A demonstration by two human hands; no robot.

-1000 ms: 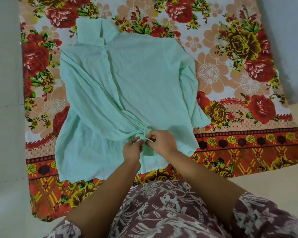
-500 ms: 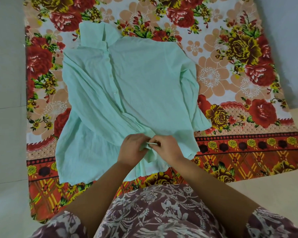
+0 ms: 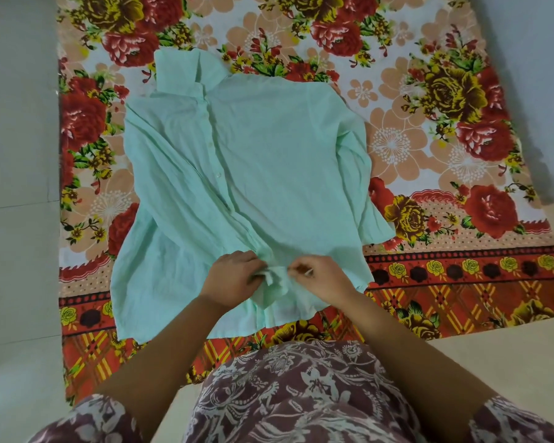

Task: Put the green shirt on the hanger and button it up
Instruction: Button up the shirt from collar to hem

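Shirt (image 3: 269,148), pale green, lies spread front-up on the middle of a floral bedsheet (image 3: 445,139). Its collar (image 3: 179,71) points toward the sheet's far edge and its hem stops just short of the sheet's near patterned border. The front opening runs down from the collar, with small buttons (image 3: 218,175) along it, and ends between the two hands close to the hem. The left hand (image 3: 232,279) rests on the cloth at one side of that opening, its fingers (image 3: 256,270) curled tight and pinching a bunched flap of the front edge. The right hand (image 3: 323,278) lies at the other side, its fingers (image 3: 296,269) closed narrow on the facing edge. The two pinches nearly touch, with a small fold of cloth between them. Whether a button sits inside either pinch cannot be told. The sheet lies on a pale tiled floor (image 3: 16,155), and the person's maroon patterned clothing (image 3: 301,394) overlaps the sheet's near edge.
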